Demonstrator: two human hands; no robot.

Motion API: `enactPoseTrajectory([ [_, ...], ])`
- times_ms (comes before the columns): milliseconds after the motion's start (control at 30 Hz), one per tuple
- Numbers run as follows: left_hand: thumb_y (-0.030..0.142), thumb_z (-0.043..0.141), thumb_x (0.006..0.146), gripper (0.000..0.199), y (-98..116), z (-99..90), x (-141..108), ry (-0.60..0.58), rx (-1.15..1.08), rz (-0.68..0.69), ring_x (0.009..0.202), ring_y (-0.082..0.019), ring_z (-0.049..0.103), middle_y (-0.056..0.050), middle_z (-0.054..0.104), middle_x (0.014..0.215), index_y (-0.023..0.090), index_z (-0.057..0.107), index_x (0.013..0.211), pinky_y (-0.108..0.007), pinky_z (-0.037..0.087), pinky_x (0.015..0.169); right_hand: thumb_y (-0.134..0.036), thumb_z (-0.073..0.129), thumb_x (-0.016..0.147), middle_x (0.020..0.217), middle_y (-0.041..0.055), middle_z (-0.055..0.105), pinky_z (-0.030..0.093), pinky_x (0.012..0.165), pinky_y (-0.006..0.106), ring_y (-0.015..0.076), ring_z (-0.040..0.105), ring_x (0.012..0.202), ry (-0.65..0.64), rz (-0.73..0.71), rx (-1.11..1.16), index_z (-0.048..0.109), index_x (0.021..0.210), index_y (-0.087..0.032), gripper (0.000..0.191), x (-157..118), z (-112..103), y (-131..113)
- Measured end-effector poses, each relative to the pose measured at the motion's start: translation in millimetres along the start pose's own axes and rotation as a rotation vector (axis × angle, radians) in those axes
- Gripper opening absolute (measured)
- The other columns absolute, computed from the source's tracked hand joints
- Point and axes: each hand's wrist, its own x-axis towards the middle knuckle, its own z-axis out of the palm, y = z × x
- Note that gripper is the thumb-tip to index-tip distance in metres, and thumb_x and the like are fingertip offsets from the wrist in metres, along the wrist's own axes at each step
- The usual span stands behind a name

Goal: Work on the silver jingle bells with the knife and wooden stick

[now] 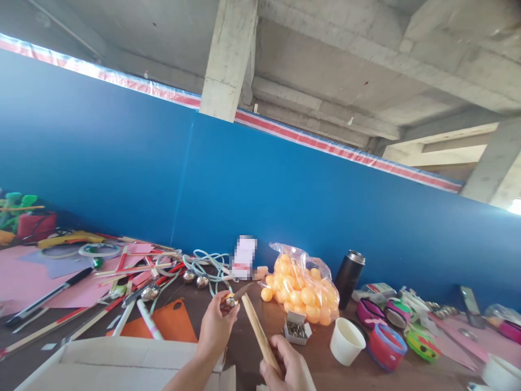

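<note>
My left hand (215, 328) is closed around a small shiny metal ball (231, 301), gripped at the fingertips. My right hand (288, 365) is wrapped round the lower end of a hammer's wooden handle (257, 328). The dark, narrow hammer head (244, 290) lies right by the ball, but whether they touch I cannot tell. Similar shiny balls (202, 281) rest on the table to the left, beside pale blue tubing (203, 260). A small box of metal bits (297, 329) stands open just beyond my right hand.
A clear bag of orange balls (301, 288), a black bottle (350, 279) and a white paper cup (347, 342) stand to the right, with colourful wristbands (386, 347) beyond. Cardboard (134, 364) lies at front left, near an orange sheet (175, 323) and scattered sticks. A blue partition (260, 190) rises behind.
</note>
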Motion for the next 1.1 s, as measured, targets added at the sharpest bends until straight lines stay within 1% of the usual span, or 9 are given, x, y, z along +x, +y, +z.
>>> enactPoseTrajectory([
  [133,0.044,0.062,0.062,0.050,-8,1.9,3,0.004,0.037,0.028,0.072,-0.017,0.064,-0.005,0.065,0.091,0.018,0.049,0.103,-0.029,0.051,0.065,-0.021,0.048,0.063,0.055,-0.0059,0.041,0.032,0.047,0.019,0.0103,0.041,0.050,0.013,0.011,-0.024,0.050,0.071,-0.019,0.009,1,1,1],
  [233,0.043,0.063,0.063,0.047,-9,2.7,3,-0.007,0.048,0.087,0.075,-0.017,0.064,-0.005,0.065,0.089,0.017,0.050,0.101,-0.028,0.050,0.068,-0.024,0.049,0.065,0.056,-0.0057,0.042,0.032,0.046,0.019,0.0102,0.041,0.050,0.022,0.016,0.028,0.051,0.076,-0.019,0.012,1,0,2],
  [300,0.041,0.064,0.062,0.047,-8,2.8,3,-0.018,0.042,0.102,0.074,-0.018,0.064,-0.005,0.065,0.086,0.017,0.051,0.100,-0.027,0.049,0.067,-0.024,0.048,0.067,0.057,-0.0058,0.041,0.032,0.046,0.019,0.0101,0.040,0.050,0.028,0.003,0.020,0.050,0.077,-0.020,0.012,2,-1,3],
  [467,0.042,0.063,0.061,0.048,-4,2.8,1,-0.001,0.016,0.019,0.065,-0.015,0.062,-0.004,0.065,0.084,0.017,0.050,0.100,-0.026,0.050,0.059,-0.019,0.049,0.065,0.057,-0.0062,0.039,0.032,0.049,0.019,0.0100,0.040,0.052,-0.004,-0.015,-0.075,0.048,0.072,-0.020,0.008,2,-4,2],
  [633,0.040,0.063,0.061,0.044,1,3.6,-1,0.003,0.002,0.024,0.066,-0.015,0.062,-0.003,0.064,0.081,0.018,0.052,0.097,-0.026,0.051,0.057,-0.023,0.049,0.066,0.057,-0.0058,0.042,0.033,0.047,0.018,0.0100,0.041,0.050,0.033,0.007,-0.002,0.050,0.077,-0.020,0.012,2,-1,2],
  [800,0.039,0.061,0.063,0.043,3,3.0,-3,-0.003,0.008,-0.009,0.068,-0.015,0.061,-0.003,0.063,0.084,0.018,0.050,0.098,-0.026,0.051,0.058,-0.023,0.050,0.063,0.056,-0.0053,0.042,0.033,0.048,0.018,0.0106,0.040,0.052,0.032,-0.002,-0.076,0.050,0.072,-0.020,0.009,2,-1,4],
  [933,0.040,0.060,0.064,0.041,0,2.5,-2,-0.006,0.035,0.023,0.071,-0.016,0.062,-0.004,0.064,0.087,0.019,0.051,0.098,-0.025,0.051,0.058,-0.027,0.048,0.066,0.055,-0.0054,0.043,0.033,0.046,0.018,0.0102,0.041,0.049,0.049,0.020,0.000,0.049,0.076,-0.020,0.012,2,0,5],
  [1100,0.040,0.059,0.064,0.042,-1,2.8,-1,0.010,0.053,0.012,0.067,-0.016,0.062,-0.003,0.064,0.080,0.018,0.051,0.099,-0.025,0.049,0.056,-0.022,0.050,0.064,0.055,-0.0055,0.043,0.034,0.047,0.018,0.0107,0.043,0.052,0.020,-0.030,-0.093,0.049,0.071,-0.020,0.008,3,-1,4],
])
